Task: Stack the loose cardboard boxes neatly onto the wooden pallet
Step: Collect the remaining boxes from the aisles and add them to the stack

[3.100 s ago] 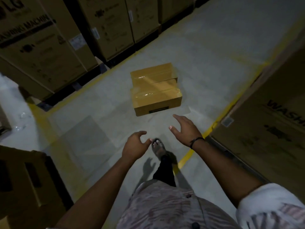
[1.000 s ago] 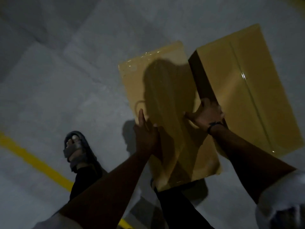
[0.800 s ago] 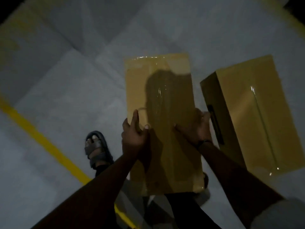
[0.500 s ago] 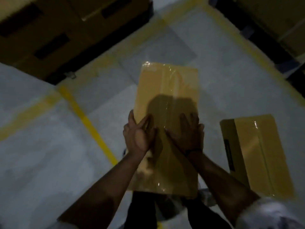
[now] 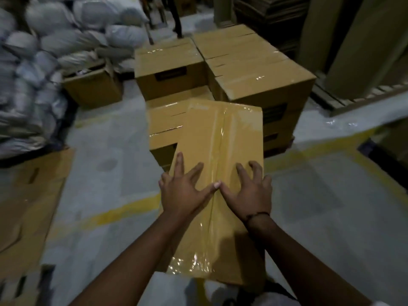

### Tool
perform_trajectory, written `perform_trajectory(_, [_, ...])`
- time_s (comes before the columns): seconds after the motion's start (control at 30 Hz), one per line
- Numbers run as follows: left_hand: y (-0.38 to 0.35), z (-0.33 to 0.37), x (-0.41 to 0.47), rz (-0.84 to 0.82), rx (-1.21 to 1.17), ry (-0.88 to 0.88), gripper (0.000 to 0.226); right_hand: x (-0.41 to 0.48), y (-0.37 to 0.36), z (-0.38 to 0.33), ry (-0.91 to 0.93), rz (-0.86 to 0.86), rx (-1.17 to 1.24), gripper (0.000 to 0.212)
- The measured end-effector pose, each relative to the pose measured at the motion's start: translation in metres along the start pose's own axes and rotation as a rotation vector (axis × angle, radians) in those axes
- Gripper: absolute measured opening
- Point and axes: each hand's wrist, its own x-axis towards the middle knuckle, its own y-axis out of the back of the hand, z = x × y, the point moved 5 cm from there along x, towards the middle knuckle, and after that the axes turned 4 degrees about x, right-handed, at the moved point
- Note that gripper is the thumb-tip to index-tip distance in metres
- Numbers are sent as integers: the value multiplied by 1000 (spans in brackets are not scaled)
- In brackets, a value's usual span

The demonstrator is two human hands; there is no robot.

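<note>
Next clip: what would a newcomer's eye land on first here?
A taped cardboard box fills the centre, with the left hand and right hand pressed on its top. Just beyond it stands a stack of matching boxes, and pale stuffed sacks pile up at the upper left.

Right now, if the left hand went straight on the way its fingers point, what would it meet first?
The left hand lies flat on the carried cardboard box, so it would slide along that top first. Past the far edge, probably the stacked boxes; depth is unclear.
</note>
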Motion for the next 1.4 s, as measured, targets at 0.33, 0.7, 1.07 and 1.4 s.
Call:
perform_trajectory(0.33, [34, -92, 173, 72, 41, 37, 91, 146, -73, -121, 48, 31, 69, 74])
perform_trajectory(0.7, [53, -173, 389, 17, 25, 15, 92, 332, -146, -231, -8, 57, 123, 64])
perform_trajectory(1.07, [59, -302, 546, 13, -4, -217, 94, 402, -249, -354, -231, 206, 115, 70])
perform_trajectory(1.4, [138, -360, 654, 68, -56, -533, 92, 432, -276, -477, -380, 434, 110, 78])
